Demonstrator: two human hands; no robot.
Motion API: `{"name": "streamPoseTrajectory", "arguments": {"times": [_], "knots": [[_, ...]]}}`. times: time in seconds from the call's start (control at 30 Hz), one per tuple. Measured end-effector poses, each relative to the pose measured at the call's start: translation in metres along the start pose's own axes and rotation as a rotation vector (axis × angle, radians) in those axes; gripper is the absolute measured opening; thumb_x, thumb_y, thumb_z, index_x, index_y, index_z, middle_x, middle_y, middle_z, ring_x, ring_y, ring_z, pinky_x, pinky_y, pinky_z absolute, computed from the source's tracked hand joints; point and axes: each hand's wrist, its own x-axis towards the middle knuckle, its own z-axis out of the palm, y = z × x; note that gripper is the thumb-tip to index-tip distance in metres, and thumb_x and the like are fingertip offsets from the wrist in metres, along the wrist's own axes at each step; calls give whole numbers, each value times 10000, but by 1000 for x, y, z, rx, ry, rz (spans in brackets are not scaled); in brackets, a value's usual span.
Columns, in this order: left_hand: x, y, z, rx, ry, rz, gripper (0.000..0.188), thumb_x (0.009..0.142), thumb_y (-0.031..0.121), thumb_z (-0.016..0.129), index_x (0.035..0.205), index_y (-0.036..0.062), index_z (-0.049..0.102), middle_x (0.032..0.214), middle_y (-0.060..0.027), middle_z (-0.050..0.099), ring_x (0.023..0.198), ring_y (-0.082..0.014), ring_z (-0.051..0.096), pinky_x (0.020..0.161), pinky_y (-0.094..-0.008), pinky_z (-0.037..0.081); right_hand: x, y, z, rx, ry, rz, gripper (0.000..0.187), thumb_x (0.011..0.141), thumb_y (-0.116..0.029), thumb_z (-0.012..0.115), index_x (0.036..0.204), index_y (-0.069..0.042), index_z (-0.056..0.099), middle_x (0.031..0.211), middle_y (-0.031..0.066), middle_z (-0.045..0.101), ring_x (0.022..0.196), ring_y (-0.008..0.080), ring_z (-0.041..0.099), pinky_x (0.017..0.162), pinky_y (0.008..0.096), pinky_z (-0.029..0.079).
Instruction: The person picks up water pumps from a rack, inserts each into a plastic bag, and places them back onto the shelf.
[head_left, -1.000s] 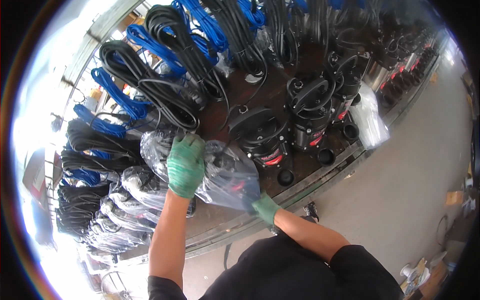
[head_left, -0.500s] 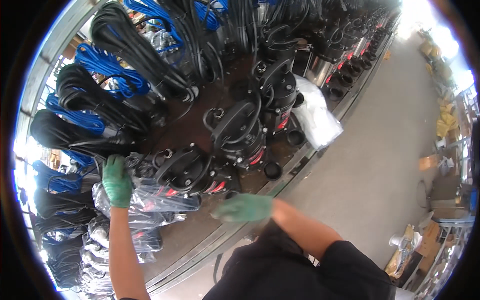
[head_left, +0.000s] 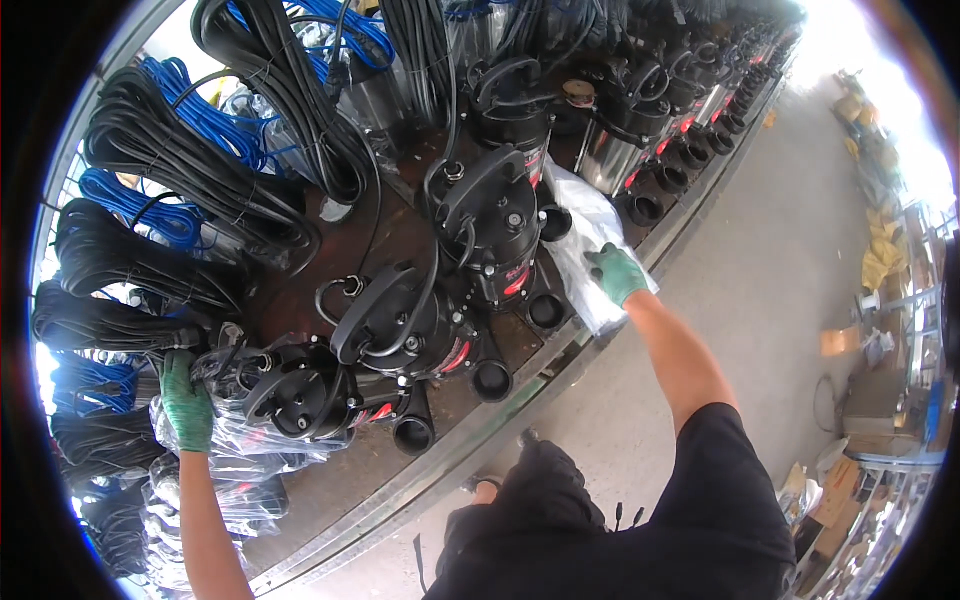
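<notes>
left hand grips bagged pump; right hand grasps clear bag

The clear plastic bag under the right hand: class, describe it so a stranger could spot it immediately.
Start at the long cart loaded with black pumps. Along its near edge, past the bare pump, the right hand in a green glove grips a clear plastic bag. Unlike the bag at the left hand, which wraps a pump, this one lies loose and flat.
</notes>
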Motion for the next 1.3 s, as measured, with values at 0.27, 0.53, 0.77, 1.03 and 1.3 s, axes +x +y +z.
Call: {"name": "streamPoseTrajectory", "arguments": {"times": [0.27,0.53,0.77,1.03,1.3], "knots": [[-7,2,-3,67,-7,-24,490,882,-49,573,1372,-36,592,1421,-269,574,1404,-449,464,1209,-480,345,18,-35,-119,-360,280,-318,312,881,-129,647,1156,-222,763,1251,65,666,1084,312,660,893,405,581],[14,60,-23,-37,-15,-106,517,807,-36,596,1323,-20,623,1390,-268,595,1352,-450,516,1164,-492,397,48,-78,-227,-588,388,-350,401,900,-41,558,1252,-169,700,1241,41,686,1058,302,686,964,405,556],[15,79,-37,-104,50,-42,497,752,-69,634,1236,36,667,1292,-217,629,1198,-448,581,1024,-498,488,23,-142,-350,-461,770,-428,419,898,-21,554,1272,-140,703,1249,92,710,1104,330,667,979,422,547],[15,87,-47,-172,144,-17,325,739,-8,674,1058,51,665,1106,-185,630,1071,-449,572,922,-518,491,-100,-219,-422,-529,807,-608,482,865,18,592,1307,-157,673,1349,93,662,1220,318,629,1032,426,503],[-9,94,-45,-279,226,-18,403,807,-6,648,1205,52,640,1165,-185,625,1103,-437,558,957,-510,471,-132,-226,-203,-463,399,-570,398,878,-145,612,1265,-185,692,1318,73,632,1224,318,608,987,453,516]]}}
